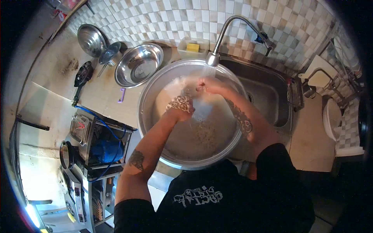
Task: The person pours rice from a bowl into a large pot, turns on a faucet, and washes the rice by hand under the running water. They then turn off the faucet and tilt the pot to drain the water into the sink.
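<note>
A large round metal basin [143,118] holds cloudy water, with pale grains [206,134] gathered near its bottom. My left hand [182,108] is over the left middle of the basin, its back coated with clinging pale grains; its fingers are mostly hidden. Close by, my right hand [210,85] is blurred and appears curled closed near the stream of water; whatever it may hold does not show. Above the basin's far rim, the faucet's spray head [213,59] pours water down beside my right hand.
A sink [268,95] lies right of the basin. On the counter at left are a steel bowl [139,66], a small pan [110,53], a metal lid [91,40] and a black-handled tool [82,77]. A plastic container [182,49] with a yellow sponge [192,47] stands behind.
</note>
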`<act>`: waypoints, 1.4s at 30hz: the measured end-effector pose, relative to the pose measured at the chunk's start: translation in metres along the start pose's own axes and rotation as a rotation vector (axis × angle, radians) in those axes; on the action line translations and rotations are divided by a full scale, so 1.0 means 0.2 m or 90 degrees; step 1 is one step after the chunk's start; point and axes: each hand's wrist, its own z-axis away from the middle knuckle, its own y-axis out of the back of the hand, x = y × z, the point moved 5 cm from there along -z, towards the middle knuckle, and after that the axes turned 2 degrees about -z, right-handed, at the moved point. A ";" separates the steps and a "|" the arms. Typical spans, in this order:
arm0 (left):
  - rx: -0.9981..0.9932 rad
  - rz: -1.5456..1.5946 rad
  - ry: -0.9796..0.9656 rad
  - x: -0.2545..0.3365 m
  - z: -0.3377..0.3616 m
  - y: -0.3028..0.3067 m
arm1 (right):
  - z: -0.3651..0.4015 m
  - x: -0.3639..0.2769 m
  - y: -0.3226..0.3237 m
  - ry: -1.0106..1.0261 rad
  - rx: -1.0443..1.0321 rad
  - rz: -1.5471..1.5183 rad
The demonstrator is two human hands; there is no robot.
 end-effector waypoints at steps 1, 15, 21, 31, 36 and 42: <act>0.036 0.057 -0.020 -0.01 -0.05 -0.06 | -0.03 0.04 0.00 -0.040 0.001 -0.132; 0.008 0.366 -0.093 0.12 -0.05 -0.26 | -0.37 0.09 -0.11 -0.120 -0.411 -0.548; 0.035 0.309 -0.083 0.12 -0.11 -0.32 | -0.26 -0.07 0.06 -0.105 -0.174 -0.072; 0.065 0.318 -0.098 0.10 -0.18 -0.41 | 0.04 -0.45 0.06 0.387 0.289 0.376; 0.090 0.334 -0.153 0.10 -0.13 -0.38 | 0.10 -0.33 0.01 0.467 0.404 0.394; 0.070 0.317 -0.112 0.12 -0.10 -0.31 | -0.14 0.13 -0.01 -0.199 0.075 -0.592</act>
